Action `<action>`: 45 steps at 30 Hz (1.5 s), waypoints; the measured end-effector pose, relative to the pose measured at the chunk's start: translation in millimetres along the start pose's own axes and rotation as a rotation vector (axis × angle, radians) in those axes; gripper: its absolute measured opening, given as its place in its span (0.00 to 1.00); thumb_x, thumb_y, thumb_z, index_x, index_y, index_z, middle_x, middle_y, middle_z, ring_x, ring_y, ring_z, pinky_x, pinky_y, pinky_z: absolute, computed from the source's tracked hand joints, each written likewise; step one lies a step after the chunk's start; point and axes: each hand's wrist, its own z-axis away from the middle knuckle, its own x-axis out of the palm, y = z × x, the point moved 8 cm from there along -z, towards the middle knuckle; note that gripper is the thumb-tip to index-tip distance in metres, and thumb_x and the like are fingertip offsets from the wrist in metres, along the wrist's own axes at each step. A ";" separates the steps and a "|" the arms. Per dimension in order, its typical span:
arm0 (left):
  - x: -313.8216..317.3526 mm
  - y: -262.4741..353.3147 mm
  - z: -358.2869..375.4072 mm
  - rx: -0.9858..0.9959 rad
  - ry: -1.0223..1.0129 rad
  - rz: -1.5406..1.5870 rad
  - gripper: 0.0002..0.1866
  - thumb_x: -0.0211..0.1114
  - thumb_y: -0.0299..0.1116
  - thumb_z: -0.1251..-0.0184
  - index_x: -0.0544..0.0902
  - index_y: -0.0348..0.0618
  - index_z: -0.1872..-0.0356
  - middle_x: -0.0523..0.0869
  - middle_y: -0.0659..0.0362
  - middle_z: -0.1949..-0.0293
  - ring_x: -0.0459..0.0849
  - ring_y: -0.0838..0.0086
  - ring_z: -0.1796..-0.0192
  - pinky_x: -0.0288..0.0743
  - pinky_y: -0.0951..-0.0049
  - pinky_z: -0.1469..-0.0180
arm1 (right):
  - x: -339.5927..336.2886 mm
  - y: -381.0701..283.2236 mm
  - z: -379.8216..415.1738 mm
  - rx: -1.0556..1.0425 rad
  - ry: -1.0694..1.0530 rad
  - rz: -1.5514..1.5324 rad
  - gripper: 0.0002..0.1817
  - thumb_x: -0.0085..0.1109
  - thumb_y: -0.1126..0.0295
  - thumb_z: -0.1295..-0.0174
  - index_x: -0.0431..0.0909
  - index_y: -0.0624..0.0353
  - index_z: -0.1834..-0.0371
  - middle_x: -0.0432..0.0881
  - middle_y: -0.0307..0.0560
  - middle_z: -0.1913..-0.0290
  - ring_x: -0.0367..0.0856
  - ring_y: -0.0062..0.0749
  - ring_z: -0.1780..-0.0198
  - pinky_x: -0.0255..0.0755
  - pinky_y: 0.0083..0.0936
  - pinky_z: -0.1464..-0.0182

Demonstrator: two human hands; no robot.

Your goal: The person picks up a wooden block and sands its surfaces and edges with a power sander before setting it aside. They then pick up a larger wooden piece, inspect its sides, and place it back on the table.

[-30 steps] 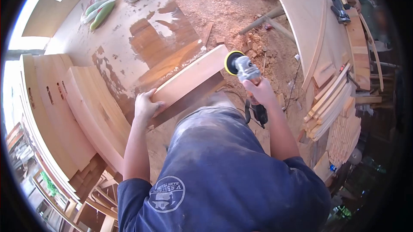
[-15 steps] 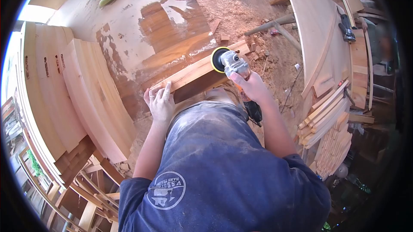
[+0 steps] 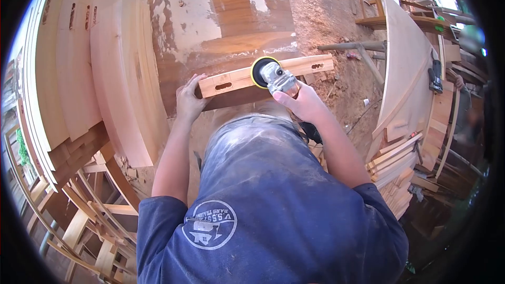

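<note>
1. the slotted board [image 3: 292,66] now shows a narrow edge with 2 visible slots, 1 near each end; 1.0 s ago its broad, pale face was in view.
2. the left hand [image 3: 190,97] has moved from over the top, 0.5 s ago, to the board's left end, its fingers and thumb curled around that end.
3. the right hand [image 3: 305,102] remains wrapped around the sander [image 3: 280,77]; the round pad has shifted from right of the board's middle to about the middle. i cannot tell whether it touches the wood.
4. the board lies across the near part of the stained bench [image 3: 251,42], its right end reaching past the bench's right edge.
5. beyond that edge, shaving-strewn ground [image 3: 323,13] opens toward the pale sheet [image 3: 404,68], well apart from the sander.
6. on the left, curved panels [image 3: 122,63] stand near the left hand, with a narrow gap between; the person's shirt [image 3: 273,189] bounds the near side.
</note>
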 end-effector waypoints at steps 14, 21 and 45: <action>6.1 -12.3 14.0 -0.034 0.063 0.063 0.32 0.78 0.40 0.35 0.86 0.55 0.28 0.89 0.58 0.28 0.80 0.69 0.20 0.65 0.56 0.22 | 115.6 -93.5 -17.3 -0.027 -0.225 0.303 0.49 0.73 0.29 0.38 0.82 0.66 0.33 0.92 0.62 0.43 0.91 0.55 0.38 0.82 0.43 0.34; -1.7 3.6 12.5 -0.025 0.090 0.073 0.31 0.81 0.40 0.38 0.88 0.53 0.31 0.91 0.52 0.32 0.83 0.64 0.23 0.68 0.57 0.24 | 108.8 -92.3 -11.7 0.033 -0.180 0.288 0.50 0.73 0.28 0.39 0.82 0.67 0.33 0.92 0.62 0.44 0.91 0.55 0.38 0.82 0.43 0.33; 41.9 139.9 -53.3 0.161 -0.422 -0.444 0.31 0.82 0.47 0.45 0.85 0.53 0.38 0.94 0.58 0.42 0.91 0.61 0.37 0.84 0.57 0.35 | -77.2 67.7 26.9 0.184 0.192 -0.187 0.42 0.72 0.30 0.33 0.87 0.57 0.33 0.93 0.54 0.44 0.91 0.46 0.40 0.80 0.39 0.33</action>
